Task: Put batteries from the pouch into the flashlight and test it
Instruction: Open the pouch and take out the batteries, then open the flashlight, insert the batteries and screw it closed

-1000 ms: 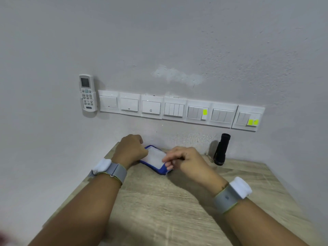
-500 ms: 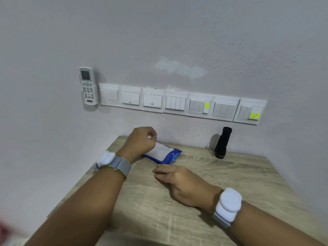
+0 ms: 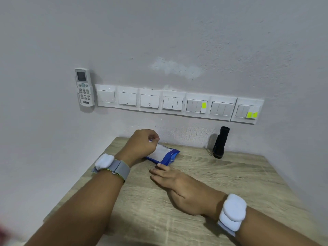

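My left hand (image 3: pixel 143 144) pinches the far corner of the pouch (image 3: pixel 163 154) on the worktop (image 3: pixel 230 183), my right hand (image 3: pixel 177 181) lies flat just before the pouch, fingers straight and together, the flashlight (image 3: pixel 220 142) upright to the pouch's right

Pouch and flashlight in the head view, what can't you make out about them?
Head view:
- No batteries visible; the pouch shows nothing of its contents.
- Its left end: covered by the left hand gripping it, so open or sealed is unclear.
- The flashlight: dark and small, switch not discernible; its lower end faces the table.
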Motion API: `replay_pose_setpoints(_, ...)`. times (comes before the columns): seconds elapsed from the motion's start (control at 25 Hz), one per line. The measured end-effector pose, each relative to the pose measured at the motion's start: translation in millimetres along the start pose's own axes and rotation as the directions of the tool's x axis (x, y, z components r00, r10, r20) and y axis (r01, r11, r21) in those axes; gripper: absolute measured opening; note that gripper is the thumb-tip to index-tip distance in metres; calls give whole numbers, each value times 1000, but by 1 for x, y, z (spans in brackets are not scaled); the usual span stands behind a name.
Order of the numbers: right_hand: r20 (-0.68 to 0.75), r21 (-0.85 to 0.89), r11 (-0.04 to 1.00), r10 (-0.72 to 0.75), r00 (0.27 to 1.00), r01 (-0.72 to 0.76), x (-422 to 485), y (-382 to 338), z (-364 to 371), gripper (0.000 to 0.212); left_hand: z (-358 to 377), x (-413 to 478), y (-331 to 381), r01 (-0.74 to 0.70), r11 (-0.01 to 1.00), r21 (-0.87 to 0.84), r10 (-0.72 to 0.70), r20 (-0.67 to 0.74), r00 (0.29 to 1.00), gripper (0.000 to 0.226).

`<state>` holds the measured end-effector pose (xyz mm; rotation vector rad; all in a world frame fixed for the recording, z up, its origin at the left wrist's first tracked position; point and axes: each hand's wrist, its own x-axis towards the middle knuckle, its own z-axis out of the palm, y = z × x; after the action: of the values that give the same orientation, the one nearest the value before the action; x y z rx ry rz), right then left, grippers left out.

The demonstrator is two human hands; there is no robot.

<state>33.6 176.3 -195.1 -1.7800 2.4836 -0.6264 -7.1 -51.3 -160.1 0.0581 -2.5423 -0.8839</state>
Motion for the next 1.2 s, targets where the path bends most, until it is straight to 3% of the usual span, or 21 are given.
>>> replay_pose_setpoints(0.16,-50,50,999,21,998,-19,0,0,-1,65,0,-2,4,-6,1000,13,6,11,1000,15)
replay_pose_setpoints(0.28,-375,52,999,4,927,17,2,2,-8,55,0,-2,5,-14,1000,0,14,12,1000,15)
replay_pose_setpoints(0.44,-776,42,998,67,628,-54,15,22,-49,30,2,-4,8,-13,1000,-16,13,26,1000,15)
replay_pose_setpoints(0.52,-904,13,982,93,418,-191,12,40,-71,20,3,-5,8,-16,1000,-25,17,39,999,16)
replay_pose_setpoints(0.6,-958,105,919,196,208,-380,1,57,-78,29,4,-5,9,-21,999,-31,22,45,999,15)
replay_pose_setpoints(0.68,-907,320,808,413,88,-495,-9,65,-74,51,5,-5,10,-37,999,-32,38,34,999,15)
replay_pose_setpoints(0.76,-795,485,672,606,38,-560,-13,73,-70,70,6,-5,12,-58,998,-37,59,37,998,14)
replay_pose_setpoints(0.84,-703,577,596,711,32,-558,-15,80,-71,73,7,-5,13,-76,996,-36,78,45,996,14)
replay_pose_setpoints(1.08,-568,685,536,817,99,-493,-20,88,-69,31,8,-8,18,-98,995,-31,100,49,994,17)
replay_pose_setpoints(1.2,-566,687,542,817,112,-484,-21,88,-69,22,8,-10,19,-113,992,-54,115,40,993,17)
